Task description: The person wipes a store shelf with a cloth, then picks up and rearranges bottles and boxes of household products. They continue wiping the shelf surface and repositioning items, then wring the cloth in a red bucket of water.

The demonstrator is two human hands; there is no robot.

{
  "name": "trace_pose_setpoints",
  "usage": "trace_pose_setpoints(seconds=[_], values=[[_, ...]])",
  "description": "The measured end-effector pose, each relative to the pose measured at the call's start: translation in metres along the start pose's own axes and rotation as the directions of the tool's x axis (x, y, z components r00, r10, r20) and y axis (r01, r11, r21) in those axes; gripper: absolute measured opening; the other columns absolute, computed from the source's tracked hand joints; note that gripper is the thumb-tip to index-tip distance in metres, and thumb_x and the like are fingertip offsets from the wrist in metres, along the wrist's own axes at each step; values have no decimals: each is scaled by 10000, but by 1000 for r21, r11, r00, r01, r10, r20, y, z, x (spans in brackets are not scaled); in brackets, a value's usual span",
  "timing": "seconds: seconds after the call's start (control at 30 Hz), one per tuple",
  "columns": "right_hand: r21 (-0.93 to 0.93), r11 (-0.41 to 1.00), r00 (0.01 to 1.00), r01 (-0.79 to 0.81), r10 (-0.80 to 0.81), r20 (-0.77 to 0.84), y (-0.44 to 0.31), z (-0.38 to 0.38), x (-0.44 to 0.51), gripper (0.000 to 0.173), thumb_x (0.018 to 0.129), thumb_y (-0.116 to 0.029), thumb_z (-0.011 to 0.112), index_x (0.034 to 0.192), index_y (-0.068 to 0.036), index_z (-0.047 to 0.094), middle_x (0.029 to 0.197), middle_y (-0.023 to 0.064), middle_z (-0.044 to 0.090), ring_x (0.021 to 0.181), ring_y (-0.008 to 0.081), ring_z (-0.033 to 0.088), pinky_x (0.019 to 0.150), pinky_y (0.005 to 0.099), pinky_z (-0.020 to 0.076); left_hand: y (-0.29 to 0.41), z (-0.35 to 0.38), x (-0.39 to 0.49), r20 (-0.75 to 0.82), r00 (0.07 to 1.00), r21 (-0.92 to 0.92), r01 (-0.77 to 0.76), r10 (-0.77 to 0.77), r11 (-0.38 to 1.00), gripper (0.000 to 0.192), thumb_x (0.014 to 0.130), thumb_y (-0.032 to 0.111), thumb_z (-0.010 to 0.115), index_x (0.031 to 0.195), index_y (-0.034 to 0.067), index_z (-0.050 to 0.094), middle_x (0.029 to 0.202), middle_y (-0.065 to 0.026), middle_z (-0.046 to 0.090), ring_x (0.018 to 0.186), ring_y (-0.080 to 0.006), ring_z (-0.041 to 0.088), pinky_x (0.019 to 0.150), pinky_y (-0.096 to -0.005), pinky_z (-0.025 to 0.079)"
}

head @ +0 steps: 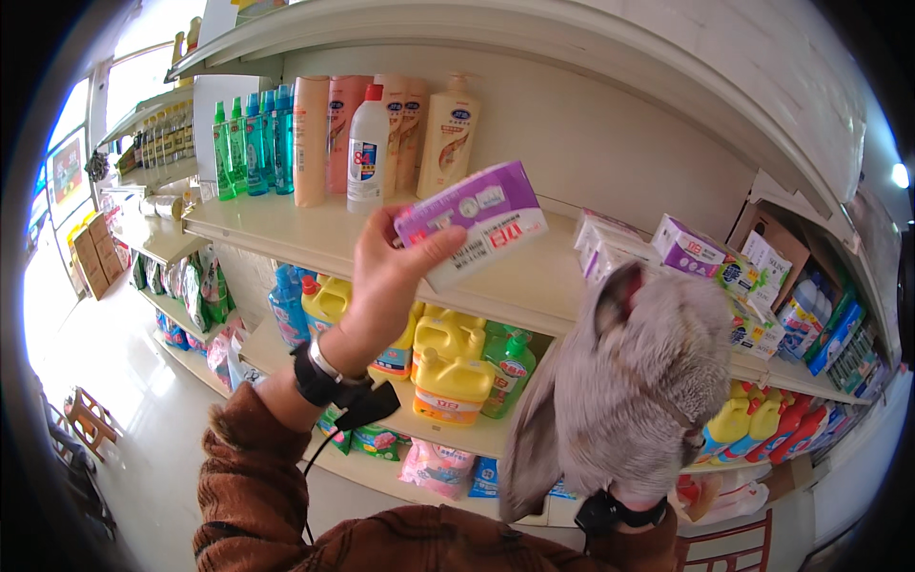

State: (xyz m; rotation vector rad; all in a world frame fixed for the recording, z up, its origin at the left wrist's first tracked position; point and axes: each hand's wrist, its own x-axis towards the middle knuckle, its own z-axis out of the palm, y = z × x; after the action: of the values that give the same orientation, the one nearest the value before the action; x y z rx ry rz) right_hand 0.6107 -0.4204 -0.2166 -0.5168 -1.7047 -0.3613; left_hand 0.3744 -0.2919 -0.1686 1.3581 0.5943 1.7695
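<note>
My left hand point(400, 268) grips a purple and white soap box point(475, 218) by its left end, held tilted above the middle shelf. A grey cloth point(636, 386), fluffy in texture, covers my right hand, so its fingers are hidden; only the wrist with a black band shows below. Just beyond the cloth, similar purple and white boxes point(690, 245) lie stacked on the shelf. Behind the held box stand a white bottle with a red cap point(367, 154), a cream pump bottle point(450, 136) and several peach and pink bottles point(311, 139).
The middle shelf point(286, 232) also bears green and blue spray bottles point(255, 143) at the left. Beneath it are yellow jugs point(450, 382), a green pump bottle point(509, 372) and bagged goods point(436, 468). An upper shelf point(500, 21) arches overhead. A wooden stool point(89, 422) stands on the floor at left.
</note>
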Motion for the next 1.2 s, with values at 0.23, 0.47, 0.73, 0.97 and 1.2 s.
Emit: trace_pose_setpoints(seconds=[0.23,0.47,0.73,0.97,1.2], values=[[-310,888,927,339,-371,-48,20,100,55,289,759,-222,749,992,-82,652,1186,238,642,1021,391,630,852,430,518,-22,-31,-34,290,926,319,-333,243,887,644,726,149,866,1241,10,505,1055,-60,614,1023,-159,584,912,-313,490],[-343,928,948,-144,30,-317,61,80,44,401,831,-216,708,1170,-34,595,1245,189,617,1076,334,615,932,411,506,4,-69,-16,540,833,60,-182,121,982,799,657,135,919,1291,-22,459,1135,-99,601,1039,-150,591,954,-313,488],[361,798,870,-482,485,88,54,127,19,430,958,-267,584,1302,-18,521,1305,125,587,1151,260,586,987,366,485,0,-78,-8,573,758,19,-394,313,919,870,623,384,930,1222,-86,507,1098,-187,588,992,-239,605,878,-351,482],[751,195,681,-631,603,415,44,40,-5,513,1041,-322,477,1468,-52,392,1423,107,503,1269,242,521,1082,376,426,-20,-95,78,131,895,399,-440,425,804,588,816,81,776,1324,27,486,1178,-75,591,1051,-171,616,908,-302,526],[834,-11,444,-552,842,305,41,-59,-54,573,1021,-354,491,1497,-64,358,1469,131,458,1315,268,487,1113,406,389,-80,-147,124,-46,957,708,-171,286,685,591,784,120,811,1287,1,524,1095,-105,643,980,-179,645,825,-294,535]])
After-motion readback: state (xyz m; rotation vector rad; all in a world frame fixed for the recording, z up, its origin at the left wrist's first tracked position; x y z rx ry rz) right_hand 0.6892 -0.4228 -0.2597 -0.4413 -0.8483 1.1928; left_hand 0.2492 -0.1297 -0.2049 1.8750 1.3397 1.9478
